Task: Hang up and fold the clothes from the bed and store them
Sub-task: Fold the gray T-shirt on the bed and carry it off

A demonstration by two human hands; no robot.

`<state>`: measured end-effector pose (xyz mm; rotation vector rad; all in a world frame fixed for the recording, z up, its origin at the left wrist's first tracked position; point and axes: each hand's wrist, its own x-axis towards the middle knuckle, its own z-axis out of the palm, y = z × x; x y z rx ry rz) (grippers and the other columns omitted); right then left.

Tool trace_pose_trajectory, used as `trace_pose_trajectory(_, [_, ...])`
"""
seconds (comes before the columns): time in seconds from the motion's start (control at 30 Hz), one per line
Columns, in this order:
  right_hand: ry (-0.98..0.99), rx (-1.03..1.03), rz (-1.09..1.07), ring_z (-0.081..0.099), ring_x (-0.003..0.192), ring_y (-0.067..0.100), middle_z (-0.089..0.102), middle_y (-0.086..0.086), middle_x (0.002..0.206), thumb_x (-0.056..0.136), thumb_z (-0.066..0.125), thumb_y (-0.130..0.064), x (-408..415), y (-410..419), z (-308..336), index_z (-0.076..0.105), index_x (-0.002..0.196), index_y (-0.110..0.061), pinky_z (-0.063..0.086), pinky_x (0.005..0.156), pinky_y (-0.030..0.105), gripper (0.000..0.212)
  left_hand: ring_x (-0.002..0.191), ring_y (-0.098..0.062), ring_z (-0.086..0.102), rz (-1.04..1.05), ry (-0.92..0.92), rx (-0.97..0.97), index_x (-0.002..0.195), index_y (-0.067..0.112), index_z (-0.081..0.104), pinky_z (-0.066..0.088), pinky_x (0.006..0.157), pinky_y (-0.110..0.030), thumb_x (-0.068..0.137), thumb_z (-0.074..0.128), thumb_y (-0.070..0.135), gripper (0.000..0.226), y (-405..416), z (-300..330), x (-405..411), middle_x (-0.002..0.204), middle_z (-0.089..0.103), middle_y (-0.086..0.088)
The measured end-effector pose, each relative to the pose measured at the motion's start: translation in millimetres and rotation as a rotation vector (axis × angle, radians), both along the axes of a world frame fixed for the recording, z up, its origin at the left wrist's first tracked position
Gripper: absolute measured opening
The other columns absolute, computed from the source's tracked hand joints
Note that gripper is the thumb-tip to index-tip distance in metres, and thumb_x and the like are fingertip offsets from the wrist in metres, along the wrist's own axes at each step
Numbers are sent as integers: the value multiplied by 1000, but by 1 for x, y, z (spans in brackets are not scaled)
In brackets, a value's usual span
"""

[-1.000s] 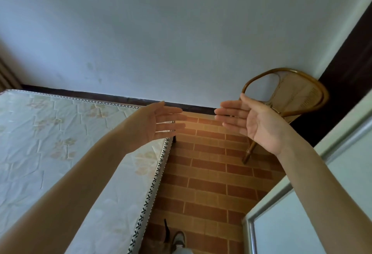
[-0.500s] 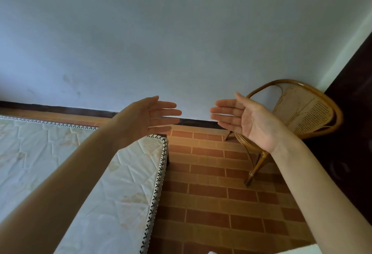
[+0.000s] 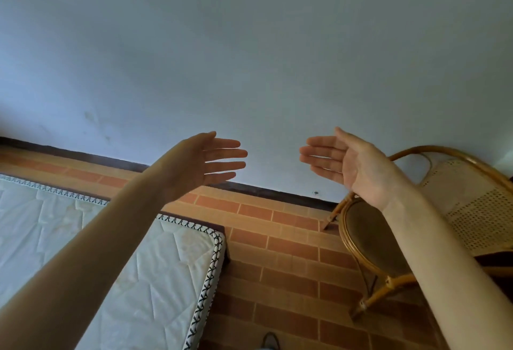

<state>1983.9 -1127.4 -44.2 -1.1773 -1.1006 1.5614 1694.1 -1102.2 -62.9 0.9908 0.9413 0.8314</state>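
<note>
My left hand [image 3: 205, 159] and my right hand [image 3: 347, 159] are stretched out in front of me at the same height, palms facing each other, fingers straight and slightly apart, a gap of bare wall between them. Neither hand holds anything. The bed [image 3: 155, 277] is a bare white quilted mattress with black-and-white edge trim at the lower left, under my left forearm. No clothes show on the part of the mattress that I see.
A rattan chair [image 3: 372, 238] with a dark round seat and woven back stands at the right, behind my right forearm. Brick-pattern floor [image 3: 286, 266] runs between bed and chair. A plain pale wall [image 3: 249, 58] fills the upper view. A shoe tip [image 3: 270, 341] shows at the bottom.
My view has swung: the white panel at lower right has left the frame and the chair seat has come into sight. Both hands stay open and raised, palms facing, a little farther apart.
</note>
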Motion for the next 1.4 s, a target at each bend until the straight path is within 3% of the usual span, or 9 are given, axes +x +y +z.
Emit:
trace_pose_trajectory(0.3, [-3, -34, 159, 68, 110, 24, 71, 12, 116, 104, 34, -39, 25, 163, -3, 64, 121, -4, 51, 97, 35, 48, 114, -30, 65, 89, 18, -41, 125, 4, 60, 52, 98, -44, 105, 30, 31, 45, 129, -2, 31, 122, 68, -14])
trace_pose_trajectory(0.67, [36, -61, 166, 68, 110, 25, 72, 14, 115, 105, 33, -39, 22, 322, -23, 65, 118, -4, 48, 100, 39, 49, 115, -31, 64, 91, 19, -49, 126, 4, 60, 51, 97, -44, 104, 30, 33, 47, 280, -11, 25, 123, 67, -15])
trace_pose_trajectory(1.03, [-18, -53, 277, 69, 108, 24, 72, 13, 113, 105, 33, -39, -80, 534, -15, 66, 116, -5, 48, 102, 39, 48, 109, -34, 66, 340, -34, -27, 123, -3, 60, 55, 91, -43, 104, 31, 28, 46, 445, 1, -71, 119, 68, -20])
trace_pose_trajectory(1.4, [-82, -130, 650, 69, 108, 26, 72, 14, 113, 105, 33, -39, -268, 674, -37, 66, 115, -5, 49, 99, 39, 49, 109, -34, 66, 687, -94, -89, 118, -1, 66, 56, 89, -44, 100, 35, 35, 52, 489, -32, -226, 121, 67, -19])
